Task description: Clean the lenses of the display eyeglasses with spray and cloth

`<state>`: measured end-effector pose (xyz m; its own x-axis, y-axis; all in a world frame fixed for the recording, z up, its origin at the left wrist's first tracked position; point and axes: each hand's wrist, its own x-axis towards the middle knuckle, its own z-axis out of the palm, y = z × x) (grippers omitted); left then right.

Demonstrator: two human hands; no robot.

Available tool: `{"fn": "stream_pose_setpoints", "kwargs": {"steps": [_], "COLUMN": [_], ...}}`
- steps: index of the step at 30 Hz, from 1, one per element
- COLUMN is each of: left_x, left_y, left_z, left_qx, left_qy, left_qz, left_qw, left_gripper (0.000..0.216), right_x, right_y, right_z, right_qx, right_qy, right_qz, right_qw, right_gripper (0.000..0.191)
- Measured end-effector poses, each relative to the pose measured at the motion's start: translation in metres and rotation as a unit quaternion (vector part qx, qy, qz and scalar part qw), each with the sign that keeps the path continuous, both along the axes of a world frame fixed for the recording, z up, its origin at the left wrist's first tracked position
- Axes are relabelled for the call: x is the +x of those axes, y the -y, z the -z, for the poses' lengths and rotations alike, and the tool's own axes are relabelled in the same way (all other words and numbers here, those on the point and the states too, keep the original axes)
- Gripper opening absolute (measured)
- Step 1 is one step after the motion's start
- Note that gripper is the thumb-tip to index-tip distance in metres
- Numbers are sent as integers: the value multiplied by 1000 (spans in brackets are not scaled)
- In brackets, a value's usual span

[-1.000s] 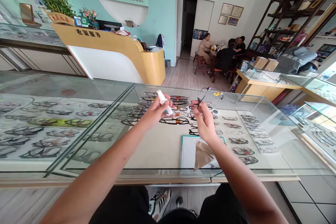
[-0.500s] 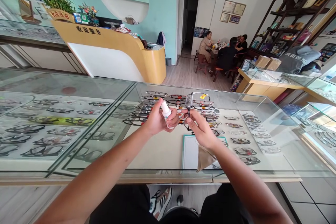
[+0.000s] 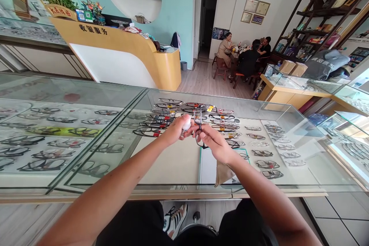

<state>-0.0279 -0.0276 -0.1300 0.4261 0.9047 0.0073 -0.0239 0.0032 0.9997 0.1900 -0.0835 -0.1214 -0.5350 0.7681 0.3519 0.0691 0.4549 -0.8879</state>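
Note:
My left hand is closed round a small white spray bottle, its thumb on the top. The bottle is tilted, and fingers cover most of it. Close beside it, my right hand pinches a pair of dark-framed eyeglasses, held upright with one lens above the fingers and the other below. A beige cloth hangs under my right palm; what holds its upper end is hidden. Below both hands lies a white board with a teal edge on the glass counter.
Several rows of eyeglasses lie beyond my hands, with more at the right and in the left glass case. A yellow-fronted cash desk stands across the aisle. Several people sit round a table at the back.
My left hand has tipped the bottle forward and brought it nearer the eyeglasses. My right hand has shifted left and turned the eyeglasses a little.

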Motion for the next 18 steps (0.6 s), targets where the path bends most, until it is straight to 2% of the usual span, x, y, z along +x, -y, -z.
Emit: {"fn": "stream_pose_setpoints", "kwargs": {"steps": [7,14,18], "left_x": [-1,0,4], "left_y": [-3,0,6], "left_z": [5,4,5], "left_qx": [-12,35,49], "left_qy": [5,-6,-34], "left_qz": [-7,54,83], "left_qw": [1000,998,995], "left_gripper": [74,80,79], "right_x": [-1,1,1], "right_y": [0,-4,-6], "right_z": [0,2,3], "right_qx": [4,1,-49], "right_qy": [-7,-44,-90], "right_qz": [-11,58,80], "right_qw": [1000,997,992], "right_gripper": [49,50,51]}}
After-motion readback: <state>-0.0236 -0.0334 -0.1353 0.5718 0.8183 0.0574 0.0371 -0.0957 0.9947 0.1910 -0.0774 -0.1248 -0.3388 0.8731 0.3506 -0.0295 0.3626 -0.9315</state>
